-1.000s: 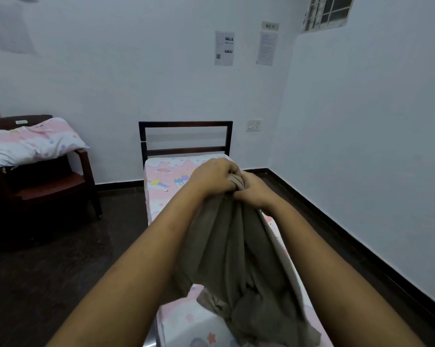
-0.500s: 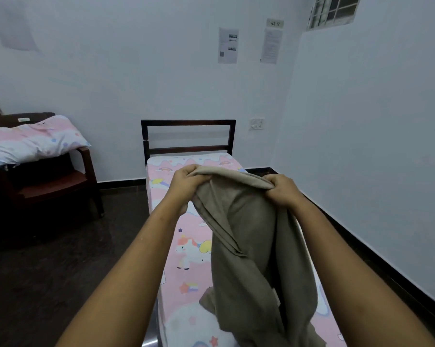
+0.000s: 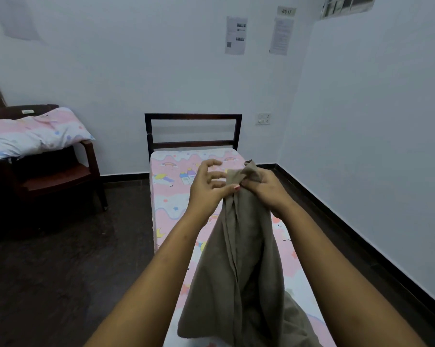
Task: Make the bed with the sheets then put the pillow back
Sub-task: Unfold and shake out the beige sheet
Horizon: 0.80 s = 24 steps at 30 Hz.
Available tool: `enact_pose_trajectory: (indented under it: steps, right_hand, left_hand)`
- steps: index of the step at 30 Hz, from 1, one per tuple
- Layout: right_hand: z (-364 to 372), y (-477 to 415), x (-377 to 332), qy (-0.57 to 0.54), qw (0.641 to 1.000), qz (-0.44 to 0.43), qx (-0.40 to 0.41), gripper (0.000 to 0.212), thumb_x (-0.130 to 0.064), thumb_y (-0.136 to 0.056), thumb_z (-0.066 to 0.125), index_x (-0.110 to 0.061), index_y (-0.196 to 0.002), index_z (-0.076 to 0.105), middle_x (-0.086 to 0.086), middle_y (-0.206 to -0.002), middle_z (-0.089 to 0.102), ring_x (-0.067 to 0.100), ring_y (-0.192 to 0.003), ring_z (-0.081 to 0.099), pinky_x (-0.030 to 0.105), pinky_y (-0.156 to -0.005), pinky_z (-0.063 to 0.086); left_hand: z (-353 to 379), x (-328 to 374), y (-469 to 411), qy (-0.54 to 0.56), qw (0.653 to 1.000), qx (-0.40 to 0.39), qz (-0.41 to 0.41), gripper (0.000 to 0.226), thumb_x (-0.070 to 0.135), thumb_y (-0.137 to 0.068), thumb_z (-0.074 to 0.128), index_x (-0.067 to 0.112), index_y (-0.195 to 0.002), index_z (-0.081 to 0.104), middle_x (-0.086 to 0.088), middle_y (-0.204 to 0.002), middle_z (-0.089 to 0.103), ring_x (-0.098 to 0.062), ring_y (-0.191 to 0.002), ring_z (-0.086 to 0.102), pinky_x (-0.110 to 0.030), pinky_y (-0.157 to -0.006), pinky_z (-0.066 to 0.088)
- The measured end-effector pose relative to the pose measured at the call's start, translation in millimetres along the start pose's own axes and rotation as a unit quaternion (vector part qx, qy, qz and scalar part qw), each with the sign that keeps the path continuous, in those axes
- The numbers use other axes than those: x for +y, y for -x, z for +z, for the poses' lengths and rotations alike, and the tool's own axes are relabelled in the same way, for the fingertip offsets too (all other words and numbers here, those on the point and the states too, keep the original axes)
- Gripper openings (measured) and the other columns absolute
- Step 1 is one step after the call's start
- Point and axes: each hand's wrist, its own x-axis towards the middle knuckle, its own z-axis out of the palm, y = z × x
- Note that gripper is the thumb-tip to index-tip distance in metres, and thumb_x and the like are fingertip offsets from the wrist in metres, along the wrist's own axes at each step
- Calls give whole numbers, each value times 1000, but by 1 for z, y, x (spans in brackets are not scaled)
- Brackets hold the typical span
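Note:
A narrow bed [image 3: 171,204] with a pink cartoon-print fitted sheet runs away from me to a dark headboard [image 3: 193,131]. Over it I hold up a bunched grey-brown sheet [image 3: 239,269], which hangs down to the mattress. My right hand [image 3: 266,189] is closed on its top edge. My left hand [image 3: 209,182] is right beside it, fingers spread, with only the thumb touching the cloth. The matching pink pillow [image 3: 33,132] lies on a chair at the left.
A dark brown chair [image 3: 58,176] stands left of the bed against the back wall. The right wall runs close along the bed, leaving a narrow strip of dark floor [image 3: 331,221]. Open dark floor [image 3: 61,266] lies left of the bed.
My hands were apart, both gripping the sheet's top edge spread between them. Now they have come together, the edge is bunched in the right hand, and the left hand's fingers have opened.

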Motion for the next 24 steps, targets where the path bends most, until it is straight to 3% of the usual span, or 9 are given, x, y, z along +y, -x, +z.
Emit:
enact_pose_trajectory:
  steps: [3,5,8,11,13,16,19,24]
  right_hand:
    - [-9,-15,8,0,1000,-2,15,10,-13,-89,63,-22,-88,68,4,-95,70,19,-92,64,38,-88,49]
    - [-12,-22,12,-4,1000,-5,8,9,-15,-88,65,-24,-89,67,-1,-93,70,15,-89,62,34,-85,49]
    - [-18,-31,21,-19,1000,-10,9,15,-25,-85,67,-19,-99,66,3,-102,69,19,-97,64,38,-89,51]
    - [-22,-36,28,-34,999,-6,11,38,-41,-76,71,-22,-107,59,3,-108,67,22,-103,63,39,-92,50]
    - [-24,-38,33,-47,999,4,14,42,-41,-76,71,-26,-112,54,1,-106,66,19,-100,63,38,-91,49]
    - [-29,-36,36,-50,998,6,36,28,-29,-88,67,-26,-112,52,-6,-100,59,9,-91,57,31,-87,47]
    - [-34,-35,37,-73,993,4,88,7,-21,-91,63,-21,-96,59,-7,-93,59,8,-85,55,29,-81,47]
    - [-22,-38,35,-100,982,16,161,8,-19,-89,65,-20,-83,60,-2,-84,61,16,-83,57,39,-82,48]
  left_hand:
    - [1,-17,-4,22,999,15,-29,16,1,-78,73,9,-87,63,-2,-71,65,-15,-71,63,-28,-73,56]
    - [6,-21,-11,46,997,16,-52,10,0,-81,70,8,-84,65,-4,-72,67,-17,-72,64,-27,-72,57]
    - [15,-21,-27,74,995,-17,-61,6,0,-85,66,6,-84,65,-8,-82,67,-19,-80,63,-27,-75,54]
    - [24,-23,-38,102,992,-55,-58,8,-1,-88,60,6,-88,63,-10,-97,67,-19,-94,62,-32,-88,53]
    - [29,-25,-44,109,990,-67,-58,13,-5,-88,58,7,-89,63,-10,-96,68,-19,-93,63,-30,-90,51]
    - [38,-28,-50,105,991,-69,-51,20,-7,-87,58,10,-92,66,-4,-89,70,-13,-87,65,-22,-83,53]
    - [45,-29,-54,101,990,-80,-48,23,-6,-87,60,12,-100,67,2,-88,71,-4,-82,66,-16,-75,52]
    - [34,-40,-62,-20,991,-129,16,47,1,-81,69,26,-119,61,14,-116,63,-2,-92,58,-18,-83,51]
